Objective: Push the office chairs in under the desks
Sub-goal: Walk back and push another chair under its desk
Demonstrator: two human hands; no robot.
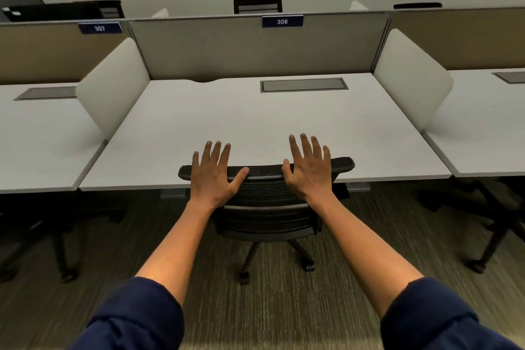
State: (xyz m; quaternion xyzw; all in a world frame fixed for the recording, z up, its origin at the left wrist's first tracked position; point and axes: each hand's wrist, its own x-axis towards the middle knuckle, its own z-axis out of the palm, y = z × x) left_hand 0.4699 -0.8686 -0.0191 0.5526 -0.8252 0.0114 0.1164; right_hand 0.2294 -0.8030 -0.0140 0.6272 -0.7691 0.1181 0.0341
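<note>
Directly ahead of me the black mesh office chair (267, 199) stands pushed in at the white counter (255, 122), its top rail level with the counter's front edge and its wheeled base on the carpet (284, 307). My left hand (211, 176) and right hand (309, 169) are spread flat with fingers apart over the chair's top rail; whether the palms touch it I cannot tell. Behind the counter stands a grey partition (227, 48) with a blue plate reading 306 (282, 21). White side screens (113, 85) flank the counter.
</note>
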